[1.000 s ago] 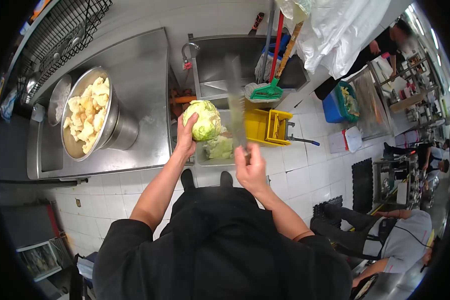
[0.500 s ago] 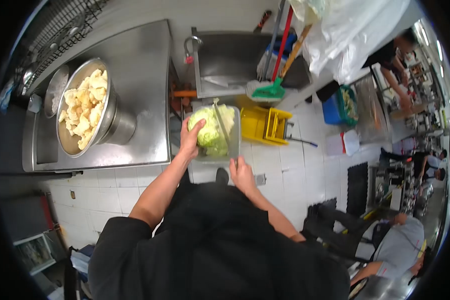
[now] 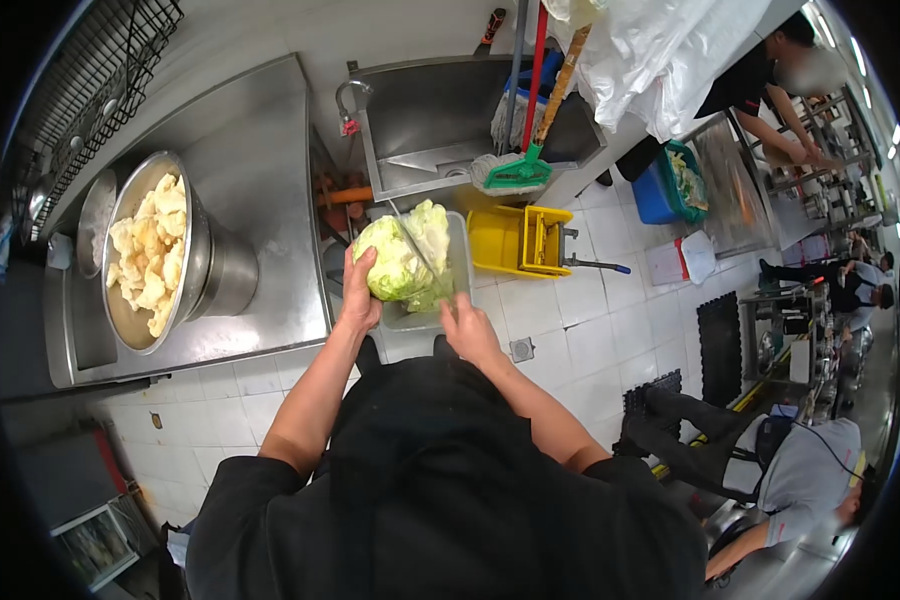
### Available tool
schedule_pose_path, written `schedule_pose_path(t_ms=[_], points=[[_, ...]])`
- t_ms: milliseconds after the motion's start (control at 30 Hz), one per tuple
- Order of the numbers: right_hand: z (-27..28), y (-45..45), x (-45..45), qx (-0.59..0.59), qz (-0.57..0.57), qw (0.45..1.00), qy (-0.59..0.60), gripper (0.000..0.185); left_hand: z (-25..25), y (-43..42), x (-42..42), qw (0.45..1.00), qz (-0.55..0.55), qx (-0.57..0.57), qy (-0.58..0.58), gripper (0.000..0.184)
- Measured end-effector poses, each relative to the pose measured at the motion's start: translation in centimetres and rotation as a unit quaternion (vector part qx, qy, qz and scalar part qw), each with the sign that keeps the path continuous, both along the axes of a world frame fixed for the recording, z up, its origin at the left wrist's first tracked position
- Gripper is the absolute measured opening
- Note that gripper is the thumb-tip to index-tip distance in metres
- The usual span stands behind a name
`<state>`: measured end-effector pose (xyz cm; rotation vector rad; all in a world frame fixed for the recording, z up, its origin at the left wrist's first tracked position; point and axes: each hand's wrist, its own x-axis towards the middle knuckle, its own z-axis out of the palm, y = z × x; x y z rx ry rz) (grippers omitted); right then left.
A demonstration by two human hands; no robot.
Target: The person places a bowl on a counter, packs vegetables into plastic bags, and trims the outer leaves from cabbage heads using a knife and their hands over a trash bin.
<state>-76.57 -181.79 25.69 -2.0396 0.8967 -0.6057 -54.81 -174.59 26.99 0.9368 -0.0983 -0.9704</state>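
Observation:
A pale green head of lettuce [image 3: 388,268] is gripped from its left side by my left hand [image 3: 358,292], thumb lying over the leaves. My right hand [image 3: 473,332] is closed round the handle of a long knife [image 3: 419,250]. The blade slants across the right side of the head, between it and a paler leafy piece [image 3: 430,232]. How deep the blade sits I cannot tell. Below both hands is a clear plastic tub [image 3: 460,255] with some leaves inside.
A steel counter [image 3: 270,180] on the left bears a large bowl of pale chunks [image 3: 150,250]. Ahead are a steel sink [image 3: 410,130], mops and a green-headed broom [image 3: 518,174]. A yellow mop bucket [image 3: 495,240] stands right of the tub. Other people work at the right.
The camera view has shifted a little. My right hand has moved forward, and the blade leans further left across the lettuce. My left hand keeps its hold on the head.

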Motion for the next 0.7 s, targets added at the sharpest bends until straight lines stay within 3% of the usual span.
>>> schedule_pose_path(t_ms=[67, 133, 200, 267, 333, 367, 400, 467, 600, 667, 700], points=[[-4.9, 0.5, -3.3, 0.038, -0.002, 0.988, 0.149, 0.028, -0.3, 0.1, 0.4, 1.0, 0.001, -0.016, 0.009, 0.059], [-7.3, 1.1, -6.7, 0.1, 0.001, 0.988, 0.12, 0.031, -0.8, 0.5, 1.3, 1.0, 0.002, -0.022, 0.008, 0.057], [-7.6, 1.7, -8.5, 0.122, 0.001, 0.984, 0.132, 0.031, -0.6, 1.2, 1.9, 0.992, -0.05, -0.064, 0.098, 0.058], [-7.8, 1.5, -9.3, 0.133, 0.001, 0.981, 0.139, 0.031, 0.3, 1.3, 2.0, 0.993, -0.053, -0.062, 0.089, 0.065], [-7.1, 1.9, -9.2, 0.141, -0.02, 0.981, 0.132, 0.03, 3.4, 1.0, 1.5, 0.98, -0.042, -0.113, 0.159, 0.075], [-6.7, 2.0, -9.2, 0.14, -0.019, 0.982, 0.125, 0.03, 5.0, 1.0, 1.2, 0.983, -0.036, -0.095, 0.152, 0.087], [-6.3, 2.0, -9.2, 0.125, -0.034, 0.986, 0.107, 0.029, 7.0, 1.5, 0.7, 0.984, -0.038, -0.097, 0.143, 0.087], [-6.3, 1.9, -8.8, 0.11, -0.048, 0.99, 0.081, 0.029, 10.1, 3.3, -0.3, 0.936, -0.146, -0.254, 0.194, 0.096], [-7.0, 1.2, -8.5, 0.028, -0.077, 0.996, 0.042, 0.029, 6.9, 5.2, 0.6, 0.945, -0.143, -0.201, 0.215, 0.104], [-6.8, 0.7, -8.3, 0.0, -0.102, 0.994, 0.034, 0.028, 5.5, 4.7, 1.0, 0.958, -0.089, -0.119, 0.246, 0.108], [-5.9, 0.5, -8.1, 0.001, -0.107, 0.994, 0.024, 0.027, 5.8, 4.3, 0.5, 0.967, -0.073, -0.12, 0.213, 0.101]])
